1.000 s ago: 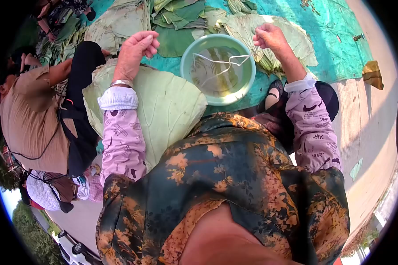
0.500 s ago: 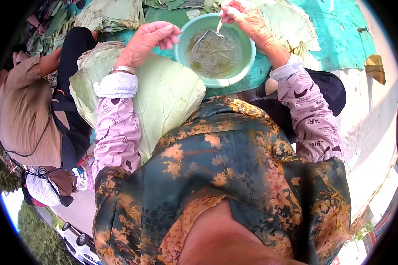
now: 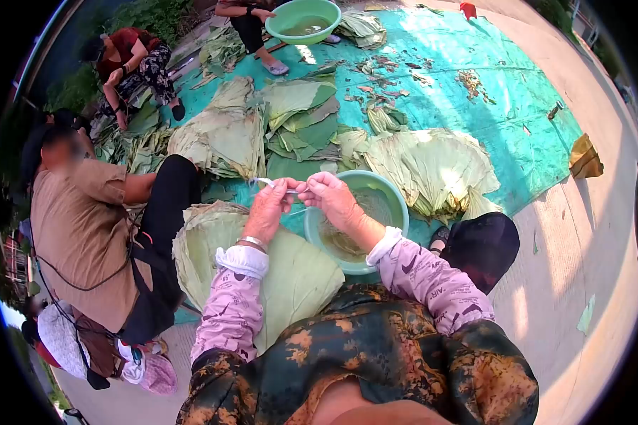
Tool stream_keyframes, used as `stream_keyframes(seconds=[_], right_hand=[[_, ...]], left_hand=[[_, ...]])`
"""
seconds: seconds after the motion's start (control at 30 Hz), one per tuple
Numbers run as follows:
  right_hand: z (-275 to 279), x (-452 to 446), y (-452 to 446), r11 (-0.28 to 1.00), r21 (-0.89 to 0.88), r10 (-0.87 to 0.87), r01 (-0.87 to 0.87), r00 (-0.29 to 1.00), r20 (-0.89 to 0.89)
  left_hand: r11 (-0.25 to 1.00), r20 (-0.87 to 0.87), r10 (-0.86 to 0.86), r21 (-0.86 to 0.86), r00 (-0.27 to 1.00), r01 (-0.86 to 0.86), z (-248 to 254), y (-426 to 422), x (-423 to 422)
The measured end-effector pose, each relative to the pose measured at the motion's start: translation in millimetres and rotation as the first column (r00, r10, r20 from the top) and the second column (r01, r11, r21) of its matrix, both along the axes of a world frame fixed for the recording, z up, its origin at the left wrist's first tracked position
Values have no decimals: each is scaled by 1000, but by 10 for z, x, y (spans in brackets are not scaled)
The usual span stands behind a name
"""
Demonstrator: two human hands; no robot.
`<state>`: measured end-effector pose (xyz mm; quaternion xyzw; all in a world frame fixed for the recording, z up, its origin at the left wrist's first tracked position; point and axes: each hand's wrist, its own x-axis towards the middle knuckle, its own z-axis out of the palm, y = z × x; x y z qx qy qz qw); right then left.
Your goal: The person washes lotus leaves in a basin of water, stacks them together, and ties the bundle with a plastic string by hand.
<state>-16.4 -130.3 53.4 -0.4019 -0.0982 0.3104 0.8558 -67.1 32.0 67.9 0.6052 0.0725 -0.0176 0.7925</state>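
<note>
My left hand (image 3: pixel 266 214) and my right hand (image 3: pixel 333 204) are close together, fingers pinched on a thin pale strip (image 3: pixel 262 181). One end of the strip sticks out past my left fingers; its material is too small to make out. Just under my right hand is a light green basin (image 3: pixel 403 225) with murky water (image 3: pixel 342 243) in it. Below my left hand and beside the basin lies a stack of large, dried, pale green leaves (image 3: pixel 301 273).
More leaf stacks (image 3: pixel 223 127) (image 3: pixel 432 170) lie on the green tarp (image 3: pixel 532 92), with leaf scraps (image 3: pixel 379 78) farther back. A person in a tan shirt (image 3: pixel 92 234) sits at left. Another person (image 3: pixel 138 64) crouches behind, and someone's hand (image 3: pixel 262 14) holds a second green basin (image 3: pixel 303 32).
My right hand has moved from above the basin's far side to meet my left hand, bringing the strip. My left fingers have closed on it. The view has tilted up, showing more tarp and people.
</note>
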Motion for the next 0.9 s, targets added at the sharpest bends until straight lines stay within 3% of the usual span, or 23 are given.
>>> stream_keyframes(seconds=[0.17,0.23,0.27,0.3,0.33,0.4,0.5,0.6,0.7,0.73,0.83,0.9], right_hand=[[-337,53,20,999,-26,23,-25,998,-63],[-469,170,-44,923,-385,28,20,993,118],[-569,247,-124,836,-545,55,66,978,203],[-887,325,-222,598,-772,177,216,903,391],[-1180,408,-359,305,-859,353,411,789,503],[-1270,425,-644,131,-955,434,267,850,297],[-1470,352,-877,31,-949,473,314,832,291],[-1586,310,-993,26,-966,467,256,852,238],[-1831,315,-1078,9,-942,596,335,755,274],[-1870,276,-1110,80,-919,550,386,752,364],[-1906,259,-1116,81,-883,595,463,688,415],[-1776,248,-1058,17,-899,554,438,744,373]], left_hand=[[960,-22,160,-231,987,-160,111,-70,17],[935,-14,197,-297,980,-192,69,17,21],[929,6,271,-262,962,-260,51,58,43],[922,8,308,-250,951,-296,26,115,27],[914,14,343,-237,939,-330,16,174,23],[889,16,429,-184,903,-419,65,194,28],[855,124,518,-89,847,-510,111,269,14],[850,131,527,-77,840,-521,126,275,13],[855,126,519,-74,846,-513,137,249,22],[858,124,514,-71,849,-510,146,246,24],[867,125,499,-64,858,-495,138,240,33],[872,120,489,-65,864,-485,134,235,39]])
